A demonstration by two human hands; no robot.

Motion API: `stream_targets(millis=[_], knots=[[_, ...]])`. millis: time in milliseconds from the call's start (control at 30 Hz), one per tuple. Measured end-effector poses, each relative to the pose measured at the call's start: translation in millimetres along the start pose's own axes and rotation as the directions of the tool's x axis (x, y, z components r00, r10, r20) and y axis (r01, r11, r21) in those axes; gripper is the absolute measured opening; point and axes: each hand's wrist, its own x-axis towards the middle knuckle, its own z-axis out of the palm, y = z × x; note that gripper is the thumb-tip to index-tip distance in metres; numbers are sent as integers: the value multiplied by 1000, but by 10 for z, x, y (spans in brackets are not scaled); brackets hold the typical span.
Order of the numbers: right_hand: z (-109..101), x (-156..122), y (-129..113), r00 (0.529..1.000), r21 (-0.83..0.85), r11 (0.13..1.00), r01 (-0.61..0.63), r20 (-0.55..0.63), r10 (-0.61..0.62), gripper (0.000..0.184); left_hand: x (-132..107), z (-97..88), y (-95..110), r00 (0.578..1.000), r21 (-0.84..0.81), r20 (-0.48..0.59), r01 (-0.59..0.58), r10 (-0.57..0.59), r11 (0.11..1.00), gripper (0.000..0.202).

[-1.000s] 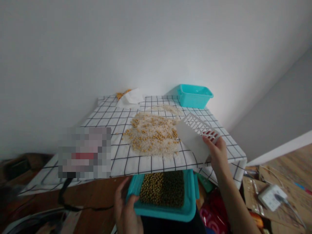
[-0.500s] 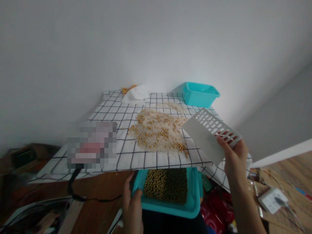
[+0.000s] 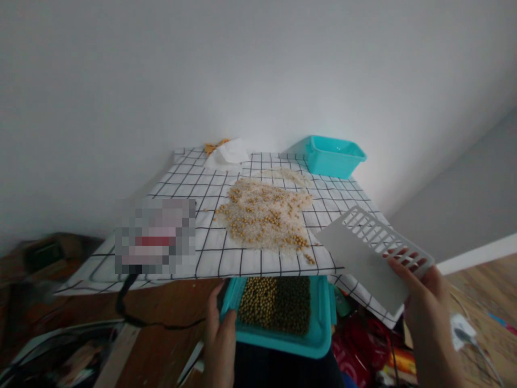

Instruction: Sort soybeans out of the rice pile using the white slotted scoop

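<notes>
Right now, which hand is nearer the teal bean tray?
Left: left hand grips the teal plastic tray; right hand, holding a white slotted scoop, sits apart, rightward.

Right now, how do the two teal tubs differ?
The near tub holds yellow and green beans; the far tub shows none. The near tub is held by the left hand below the edge of the checked cloth; the far tub stands on its far corner. Both are teal plastic.

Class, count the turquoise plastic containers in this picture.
2. One turquoise plastic tub sits at the table's far right corner; the left hand holds a turquoise bean tray below its near edge.
</notes>
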Motion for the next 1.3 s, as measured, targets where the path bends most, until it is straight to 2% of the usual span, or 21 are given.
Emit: stream_targets(millis=[100, 200, 300, 567, 833, 1067, 1300], knots=[[-7, -45, -80, 995, 39, 994, -100, 13, 100, 37, -2, -15, 3, 1000, -17, 6, -28, 28, 999, 45], [-6, -95, -140, 989, 83, 986, -142, -14, 144, 36, -10, -24, 7, 999, -46, 18, -25, 26, 999, 45], [-24, -118, -143, 988, 109, 983, -145, -40, 150, 35, -14, -17, 19, 1000, -42, 21, -10, 11, 999, 44], [-49, -127, -69, 987, 46, 988, -149, 74, 145, 40, -6, -18, 26, 999, -24, 25, -24, 25, 999, 41], [-45, -169, -221, 963, 94, 960, -263, 84, 255, 38, 2, -33, 3, 999, -24, 30, -21, 21, 999, 44], [-92, -143, -130, 961, 68, 961, -267, 91, 261, 39, -6, -20, 34, 999, -6, 20, -44, 44, 999, 43], [-135, -184, -123, 940, 73, 941, -331, 116, 322, 38, 4, -25, 31, 1000, 30, 24, -21, 20, 999, 44]])
